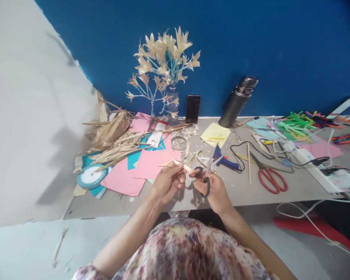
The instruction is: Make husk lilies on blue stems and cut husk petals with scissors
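Observation:
My left hand (169, 182) pinches a thin pale strip of husk (187, 168) between thumb and fingers, above the table's front part. Close on its right, my right hand (212, 190) holds black-handled scissors (206, 187), fingers at the loops. Their blades are spread and point up and away from me. The strip's right end lies near the fingers of my right hand; whether they touch it I cannot tell. Pale scraps (202, 158) lie on the table beyond the hands. A blue glue gun (226, 162) rests just past the scissors.
Dried husks (111, 132), pink paper (125, 177) and a ribbon roll (91, 175) lie left. Husk flowers (166, 58), a phone (193, 109) and a flask (237, 102) stand behind. Red-handled scissors (272, 179), a power strip (316, 171) and pipe cleaners (299, 123) are right.

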The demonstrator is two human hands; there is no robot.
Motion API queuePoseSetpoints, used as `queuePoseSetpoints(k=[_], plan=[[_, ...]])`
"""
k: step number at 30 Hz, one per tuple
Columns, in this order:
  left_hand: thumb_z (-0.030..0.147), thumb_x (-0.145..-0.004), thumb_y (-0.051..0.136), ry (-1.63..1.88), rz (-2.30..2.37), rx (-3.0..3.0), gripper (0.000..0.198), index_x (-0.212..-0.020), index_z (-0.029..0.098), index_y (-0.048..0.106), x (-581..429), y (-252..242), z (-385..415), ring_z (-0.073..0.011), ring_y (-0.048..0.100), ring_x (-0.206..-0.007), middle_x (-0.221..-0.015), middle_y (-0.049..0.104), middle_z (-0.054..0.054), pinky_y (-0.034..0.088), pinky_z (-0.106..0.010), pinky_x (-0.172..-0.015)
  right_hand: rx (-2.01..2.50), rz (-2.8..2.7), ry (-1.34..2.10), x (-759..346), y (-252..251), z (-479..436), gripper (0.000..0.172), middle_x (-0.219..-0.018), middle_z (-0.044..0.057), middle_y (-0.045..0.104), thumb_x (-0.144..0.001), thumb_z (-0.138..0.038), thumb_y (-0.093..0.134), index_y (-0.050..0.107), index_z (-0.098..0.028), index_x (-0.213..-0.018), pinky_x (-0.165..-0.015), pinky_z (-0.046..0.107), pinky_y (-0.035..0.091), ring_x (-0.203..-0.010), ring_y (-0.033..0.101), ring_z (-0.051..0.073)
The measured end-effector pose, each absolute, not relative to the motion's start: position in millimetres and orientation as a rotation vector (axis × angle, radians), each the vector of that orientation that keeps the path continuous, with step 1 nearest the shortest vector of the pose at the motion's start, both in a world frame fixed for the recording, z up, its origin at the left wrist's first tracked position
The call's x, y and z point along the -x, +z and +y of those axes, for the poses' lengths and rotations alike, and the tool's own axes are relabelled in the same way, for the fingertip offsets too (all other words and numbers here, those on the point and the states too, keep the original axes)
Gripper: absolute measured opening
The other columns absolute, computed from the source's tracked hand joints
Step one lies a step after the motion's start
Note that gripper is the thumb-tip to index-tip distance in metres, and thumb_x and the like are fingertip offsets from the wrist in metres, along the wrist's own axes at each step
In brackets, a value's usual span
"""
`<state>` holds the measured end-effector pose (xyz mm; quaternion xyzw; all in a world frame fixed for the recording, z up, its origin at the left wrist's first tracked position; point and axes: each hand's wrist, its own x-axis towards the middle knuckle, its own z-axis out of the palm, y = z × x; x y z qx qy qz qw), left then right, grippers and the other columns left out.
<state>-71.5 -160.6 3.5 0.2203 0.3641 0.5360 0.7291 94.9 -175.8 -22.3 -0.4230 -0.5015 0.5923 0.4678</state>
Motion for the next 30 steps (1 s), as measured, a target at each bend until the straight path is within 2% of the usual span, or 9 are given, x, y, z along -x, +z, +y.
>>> queuePoseSetpoints(k=[5, 10, 13, 16, 18, 24, 30], plan=[[0.023, -0.07, 0.08, 1.198, 0.724, -0.407, 0.025, -0.073, 0.013, 0.057, 60.7, 2.1, -168.2, -0.0028, 0.046, -0.045, -0.069, 0.062, 0.002, 0.032, -0.014, -0.038, 1.031, -1.125, 1.275, -84.2, -14.1, -163.9, 0.02, -0.08, 0.001, 0.067, -0.075, -0.028, 0.074, 0.064, -0.018, -0.088, -0.063, 0.023, 0.047, -0.067, 0.059, 0.014], [0.022, -0.069, 0.08, 1.153, 0.722, -0.375, 0.025, -0.072, 0.014, 0.057, 62.2, -0.4, -172.6, -0.0039, 0.046, -0.044, -0.068, 0.061, 0.001, 0.031, -0.014, -0.037, 1.109, -1.139, 1.244, -83.7, -8.4, -164.4, 0.022, -0.068, -0.001, 0.063, -0.072, -0.031, 0.075, 0.063, -0.017, -0.083, -0.057, 0.024, 0.046, -0.058, 0.056, 0.014], [0.026, -0.07, 0.08, 1.115, 0.743, -0.398, 0.023, -0.076, 0.015, 0.06, 66.3, 1.0, -171.8, -0.0066, 0.05, -0.048, -0.065, 0.06, 0.001, 0.035, -0.015, -0.04, 1.128, -1.174, 1.24, -86.5, -7.5, -165.9, 0.023, -0.072, 0.0, 0.064, -0.072, -0.033, 0.075, 0.062, -0.017, -0.083, -0.058, 0.024, 0.046, -0.062, 0.058, 0.015], [0.029, -0.071, 0.079, 1.132, 0.844, -0.586, 0.022, -0.083, 0.016, 0.066, 73.9, 2.9, -168.6, -0.0099, 0.059, -0.06, -0.075, 0.066, -0.001, 0.048, -0.02, -0.054, 1.121, -1.24, 1.272, -92.1, -4.9, -165.8, 0.023, -0.075, 0.001, 0.064, -0.071, -0.033, 0.074, 0.062, -0.017, -0.082, -0.058, 0.024, 0.046, -0.062, 0.057, 0.015], [0.029, -0.072, 0.078, 1.139, 0.928, -0.771, 0.019, -0.081, 0.015, 0.069, 81.0, 3.0, -165.7, -0.0104, 0.062, -0.065, -0.083, 0.069, -0.004, 0.051, -0.022, -0.064, 1.11, -1.298, 1.333, -97.2, -1.4, -164.7, 0.022, -0.073, 0.001, 0.063, -0.07, -0.031, 0.074, 0.063, -0.016, -0.083, -0.056, 0.024, 0.045, -0.06, 0.055, 0.014], [0.03, -0.075, 0.076, 1.2, 1.083, -1.055, 0.014, -0.081, 0.018, 0.074, 102.2, 8.7, -161.6, -0.0132, 0.062, -0.061, -0.08, 0.068, -0.002, 0.052, -0.028, -0.064, 1.03, -1.383, 1.487, -112.4, 8.7, -159.4, 0.018, -0.071, -0.001, 0.061, -0.07, -0.027, 0.074, 0.064, -0.016, -0.08, -0.053, 0.021, 0.04, -0.057, 0.05, 0.011], [0.029, -0.079, 0.073, 0.92, 0.922, -1.305, 0.014, -0.078, 0.016, 0.074, 98.6, 20.9, -171.4, -0.0139, 0.057, -0.069, -0.077, 0.065, -0.004, 0.045, -0.025, -0.065, 1.019, -1.543, 1.573, -116.2, 18.2, -154.0, 0.019, -0.076, 0.0, 0.063, -0.069, -0.024, 0.073, 0.065, -0.015, -0.084, -0.055, 0.021, 0.041, -0.061, 0.054, 0.012]])
